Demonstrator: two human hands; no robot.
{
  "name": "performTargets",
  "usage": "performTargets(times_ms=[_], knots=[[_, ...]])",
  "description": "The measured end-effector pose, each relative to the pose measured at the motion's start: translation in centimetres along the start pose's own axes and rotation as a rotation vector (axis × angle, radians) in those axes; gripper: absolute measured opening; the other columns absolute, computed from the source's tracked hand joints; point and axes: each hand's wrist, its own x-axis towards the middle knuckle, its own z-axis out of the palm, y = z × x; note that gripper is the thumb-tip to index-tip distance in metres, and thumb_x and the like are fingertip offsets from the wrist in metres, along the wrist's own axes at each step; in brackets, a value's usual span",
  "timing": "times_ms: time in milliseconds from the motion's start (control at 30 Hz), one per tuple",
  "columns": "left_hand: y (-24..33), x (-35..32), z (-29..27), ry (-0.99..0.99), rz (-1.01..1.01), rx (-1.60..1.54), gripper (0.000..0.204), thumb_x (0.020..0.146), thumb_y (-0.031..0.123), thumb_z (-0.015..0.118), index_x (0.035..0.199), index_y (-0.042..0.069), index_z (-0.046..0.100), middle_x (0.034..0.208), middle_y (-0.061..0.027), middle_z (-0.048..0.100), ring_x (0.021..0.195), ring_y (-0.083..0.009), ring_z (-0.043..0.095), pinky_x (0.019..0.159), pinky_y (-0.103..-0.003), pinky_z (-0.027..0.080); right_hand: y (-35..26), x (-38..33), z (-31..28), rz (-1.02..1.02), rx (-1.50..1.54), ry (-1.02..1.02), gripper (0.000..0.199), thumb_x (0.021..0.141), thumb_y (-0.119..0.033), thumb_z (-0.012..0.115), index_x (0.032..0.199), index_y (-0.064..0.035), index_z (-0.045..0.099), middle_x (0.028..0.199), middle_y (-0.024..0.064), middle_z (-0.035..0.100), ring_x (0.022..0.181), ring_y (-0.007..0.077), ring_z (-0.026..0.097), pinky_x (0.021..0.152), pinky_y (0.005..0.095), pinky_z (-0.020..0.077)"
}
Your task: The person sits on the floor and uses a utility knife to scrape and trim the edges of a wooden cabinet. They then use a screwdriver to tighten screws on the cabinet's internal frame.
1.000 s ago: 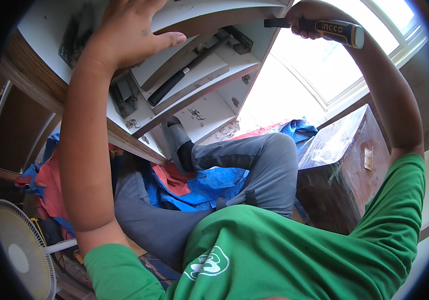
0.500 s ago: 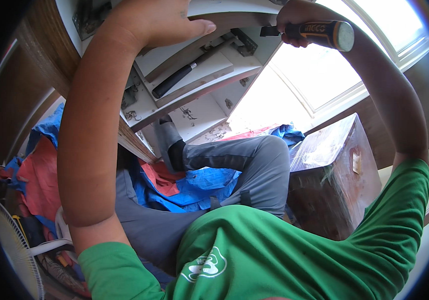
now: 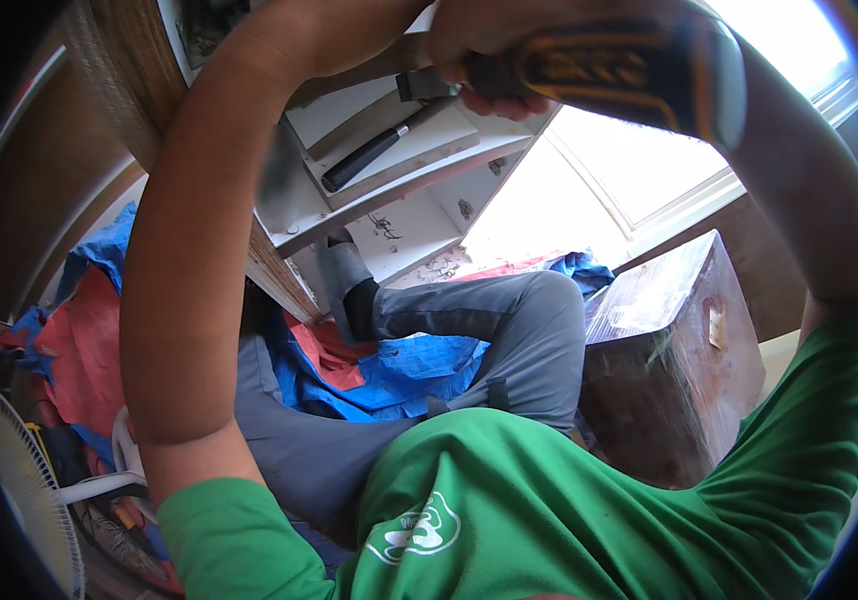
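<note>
Blurred by motion, the tool (image 3: pixel 604 70) sits toward one o'clock, gripped in the right hand (image 3: pixel 489 30): black-and-orange handle, pale butt toward three o'clock, dark flat tip toward nine.

Orange lettering (image 3: pixel 589 68) on the tool (image 3: pixel 664 90) is blurred. 1 white logo (image 3: pixel 416 530) with tiny letters marks the shirt (image 3: pixel 549 500). 1 pale label (image 3: pixel 717 327) on the box (image 3: pixel 664 385) is too small to read.

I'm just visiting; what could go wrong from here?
The black-and-orange-handled tool in the right hand might slip and strike the left arm, which is raised nearby. The black-handled tool lying unheld in the cabinet could be knocked loose, perhaps landing on the foot nearby.
</note>
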Motion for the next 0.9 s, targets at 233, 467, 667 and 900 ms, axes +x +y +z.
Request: performTargets(times_ms=[233, 467, 667, 900], knots=[[0.3, -1.1, -0.6, 0.048, -0.006, -0.236, 0.057, 0.107, 0.039, 0.028, 0.153, 0.006, 0.035, 0.164, -0.0148, 0.020, 0.153, -0.0314, 0.011, 0.125, -0.043, 0.008, 3.8, -5.7, 3.6, 0.362, -0.968, 0.412, 0.018, 0.090, -0.009, 0.050, 0.081, 0.0026, 0.061, 0.060, 0.0103, 0.063, 0.044, 0.0175, 0.063, 0.038, 0.0303, 0.0504], [0.0, 0.1, 1.7, 0.074, 0.004, 0.023, 0.055, 0.105, 0.040, 0.036, 0.147, 0.007, 0.045, 0.160, -0.0152, 0.029, 0.150, -0.0312, 0.020, 0.124, -0.043, 0.014, 10.4, -10.7, 4.0, 0.376, -0.181, 1.024, 0.021, 0.090, -0.010, 0.056, 0.103, 0.0059, 0.061, 0.065, 0.0069, 0.061, 0.047, 0.0137, 0.057, 0.043, 0.0270, 0.0470], [-3.1, 1.6, 4.5, 0.140, 0.052, 0.051, 0.051, 0.105, 0.044, 0.035, 0.145, 0.016, 0.050, 0.158, -0.0103, 0.036, 0.147, -0.0338, 0.027, 0.122, -0.042, 0.020, 11.2, -12.6, -0.4, 0.052, -0.227, 1.014, 0.017, 0.087, -0.009, 0.061, 0.095, 0.0049, 0.066, 0.076, 0.0095, 0.066, 0.056, 0.0136, 0.062, 0.050, 0.0265, 0.0495], [-2.4, 1.7, 3.6, 0.090, 0.019, 0.028, 0.058, 0.103, 0.053, 0.036, 0.144, 0.016, 0.051, 0.157, -0.0116, 0.039, 0.147, -0.0329, 0.027, 0.122, -0.043, 0.019, 9.0, -12.9, -6.0, 0.030, -0.266, 1.030, 0.047, 0.089, -0.014, 0.054, 0.130, 0.0096, 0.051, 0.081, 0.0131, 0.068, 0.053, 0.0129, 0.060, 0.046, 0.0242, 0.0512]])
